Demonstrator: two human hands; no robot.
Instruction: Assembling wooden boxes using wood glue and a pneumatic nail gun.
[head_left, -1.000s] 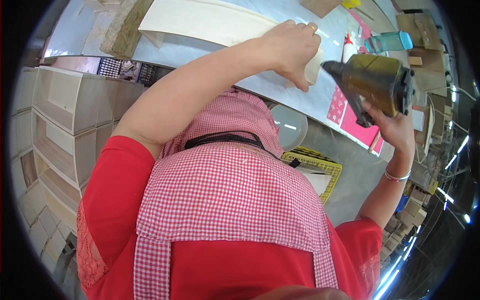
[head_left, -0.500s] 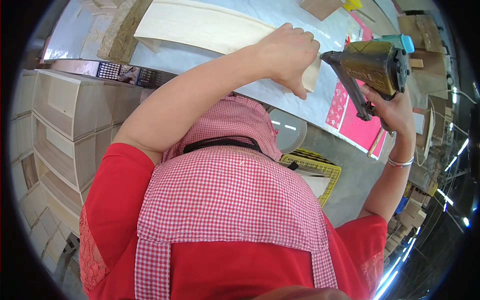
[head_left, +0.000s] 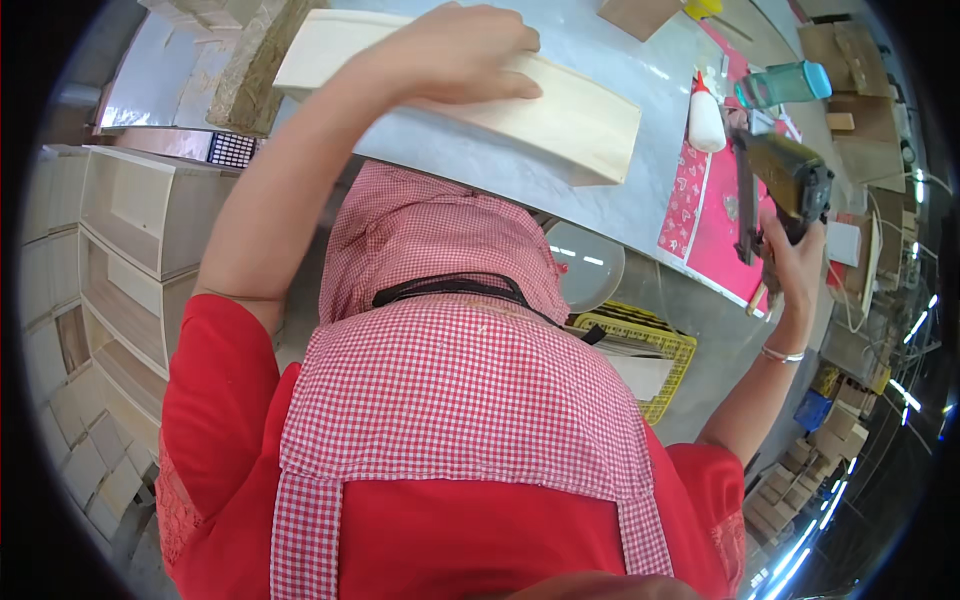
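I can see the nail gun (head_left: 788,172), clasped in the right hand (head_left: 795,262) at upper right, knocking the white bottle (head_left: 706,122) if swung low leftward. The left hand (head_left: 462,52) lies over the wooden box (head_left: 588,122), upper centre, grip unclear; hand sits further left than a moment ago, gun further right.

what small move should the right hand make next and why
Probably lower the nail gun onto the pink sheet: the right hand holds it off to the side, clear of the long wooden piece, where only the left hand rests.
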